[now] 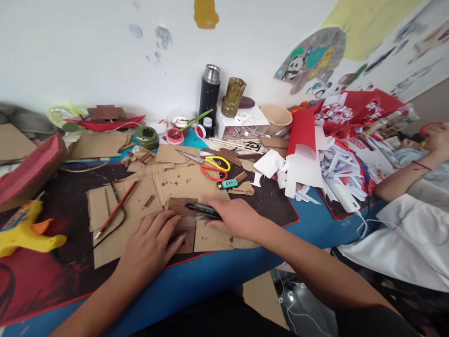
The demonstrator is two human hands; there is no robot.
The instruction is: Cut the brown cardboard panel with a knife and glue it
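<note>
My right hand point(236, 217) is closed around a dark utility knife point(202, 210), which points left across a brown-painted piece of cardboard point(185, 241). Its blade is too small to make out. My left hand point(149, 236) lies flat on that brown piece, fingers stretched out and close to the knife's tip. Under both hands is plain cardboard point(212, 238) on a dark mat. A red-and-black pencil point(117, 208) rests left of them. Beyond the knife lie scissors point(210, 164) with yellow and orange handles and a teal lighter point(227, 184).
A yellow glue gun point(30, 229) lies at left by a pink-lined cardboard box point(33, 171). Paint jars point(147, 136), a black thermos point(209, 91) and a red model boat point(105, 121) stand along the wall. Paper strips point(342, 171) and another person's arm point(414, 168) are at right.
</note>
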